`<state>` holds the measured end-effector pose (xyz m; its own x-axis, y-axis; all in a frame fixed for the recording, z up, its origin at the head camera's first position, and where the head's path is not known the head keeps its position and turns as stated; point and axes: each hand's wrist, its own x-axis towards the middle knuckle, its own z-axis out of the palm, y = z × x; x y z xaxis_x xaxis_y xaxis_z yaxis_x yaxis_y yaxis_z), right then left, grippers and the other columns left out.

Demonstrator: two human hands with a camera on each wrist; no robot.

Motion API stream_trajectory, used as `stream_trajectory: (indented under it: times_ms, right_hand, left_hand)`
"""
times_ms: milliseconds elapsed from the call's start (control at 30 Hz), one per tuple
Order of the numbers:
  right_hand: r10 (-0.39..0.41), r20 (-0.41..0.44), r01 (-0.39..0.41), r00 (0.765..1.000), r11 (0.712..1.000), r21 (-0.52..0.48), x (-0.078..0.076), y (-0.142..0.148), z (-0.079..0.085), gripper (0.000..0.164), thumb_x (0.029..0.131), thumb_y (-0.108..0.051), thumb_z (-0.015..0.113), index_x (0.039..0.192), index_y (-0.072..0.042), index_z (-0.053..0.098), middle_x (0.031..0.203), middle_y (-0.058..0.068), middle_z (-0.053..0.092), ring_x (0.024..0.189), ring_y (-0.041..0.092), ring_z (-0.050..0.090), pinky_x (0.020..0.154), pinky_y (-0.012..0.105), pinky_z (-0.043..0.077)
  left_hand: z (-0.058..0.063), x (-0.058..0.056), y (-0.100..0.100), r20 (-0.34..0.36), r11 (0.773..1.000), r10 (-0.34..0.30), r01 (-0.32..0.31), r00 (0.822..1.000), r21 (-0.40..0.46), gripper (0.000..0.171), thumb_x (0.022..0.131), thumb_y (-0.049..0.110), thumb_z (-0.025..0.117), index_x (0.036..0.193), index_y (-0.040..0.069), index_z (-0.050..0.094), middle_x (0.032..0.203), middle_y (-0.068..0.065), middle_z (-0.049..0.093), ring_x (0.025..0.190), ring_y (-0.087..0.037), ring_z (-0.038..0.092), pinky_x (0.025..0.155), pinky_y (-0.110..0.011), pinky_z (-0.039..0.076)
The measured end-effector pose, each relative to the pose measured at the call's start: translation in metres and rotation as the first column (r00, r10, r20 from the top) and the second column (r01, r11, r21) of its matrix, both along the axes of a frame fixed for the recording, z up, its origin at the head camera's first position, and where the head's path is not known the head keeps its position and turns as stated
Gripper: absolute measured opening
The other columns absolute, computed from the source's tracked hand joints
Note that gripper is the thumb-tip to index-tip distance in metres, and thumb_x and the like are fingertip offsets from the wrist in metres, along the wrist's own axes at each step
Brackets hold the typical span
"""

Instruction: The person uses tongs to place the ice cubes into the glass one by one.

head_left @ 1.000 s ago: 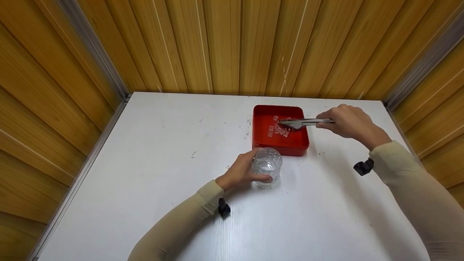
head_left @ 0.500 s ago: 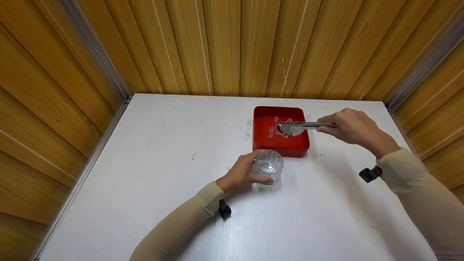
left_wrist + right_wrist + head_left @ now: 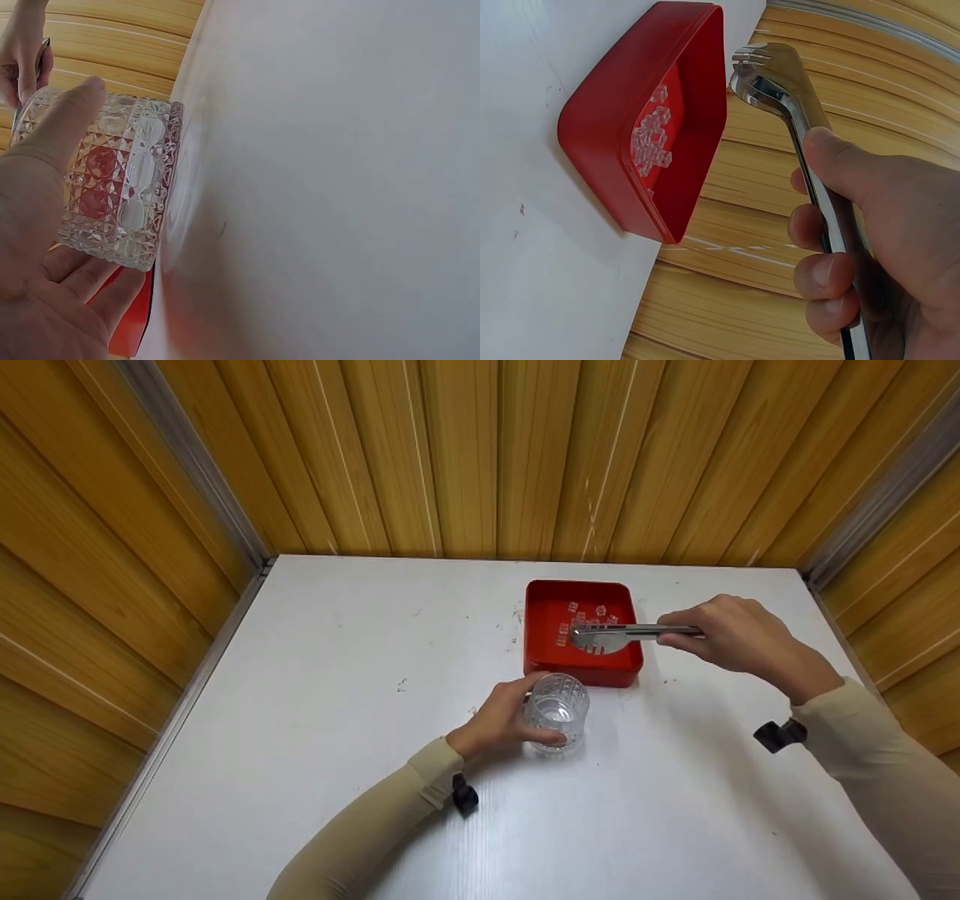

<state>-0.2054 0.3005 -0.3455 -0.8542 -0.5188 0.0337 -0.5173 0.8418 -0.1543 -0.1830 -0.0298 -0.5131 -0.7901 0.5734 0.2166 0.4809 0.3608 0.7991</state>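
Observation:
My left hand (image 3: 499,716) holds a clear cut-glass tumbler (image 3: 556,709) upright on the white table, thumb on the near side and fingers round the far side. The tumbler shows no cubes inside. In my right hand (image 3: 739,637) is a pair of metal tongs (image 3: 817,150), gripped along the arms, one tip spoon-shaped and one slotted like a fork. Their tips are close together above the red square tray (image 3: 604,127); whether they hold a cube I cannot tell. Several clear cubes (image 3: 652,139) lie in the tray, partly covered by the tongs in the head view.
The white table (image 3: 337,660) bears a few small dark marks. Wood-patterned panels (image 3: 465,457) rise behind it and at both sides, with metal rails in the corners. The tray stands just beyond the tumbler, near the table's back edge.
My right hand and the tongs have risen off the cubes and shifted a little right and toward me, uncovering cubes at the tray's back. The left hand and tumbler stay nearly still.

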Motion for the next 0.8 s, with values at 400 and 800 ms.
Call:
stream_trajectory:
  times_ms: [400, 800]
  right_hand:
    - [0.059, -0.013, -0.059, 0.998, 0.998, -0.007, 0.014, -0.007, 0.001, 0.023, 0.093, -0.028, 0.078, 0.113, -0.016, 0.080, 0.080, -0.007, 0.072, 0.063, 0.012, 0.052, 0.051, 0.028, 0.042]
    - [0.084, -0.046, -0.085, 0.995, 0.996, -0.014, 0.028, -0.013, 0.001, 0.023, 0.091, -0.030, 0.080, 0.112, -0.019, 0.081, 0.079, -0.009, 0.072, 0.062, 0.009, 0.050, 0.050, 0.026, 0.041]
  left_hand:
    - [-0.002, 0.004, -0.003, -0.011, 1.000, -0.003, 0.003, 1.000, -0.004, 0.086, 0.071, 0.038, 0.096, 0.144, 0.015, 0.055, 0.127, -0.001, 0.070, 0.113, -0.014, 0.066, 0.101, -0.023, 0.051]
    - [0.000, 0.004, -0.005, -0.023, 1.000, -0.019, 0.019, 1.000, -0.009, 0.088, 0.072, 0.038, 0.095, 0.145, 0.013, 0.053, 0.128, -0.002, 0.069, 0.113, -0.015, 0.066, 0.100, -0.025, 0.051]
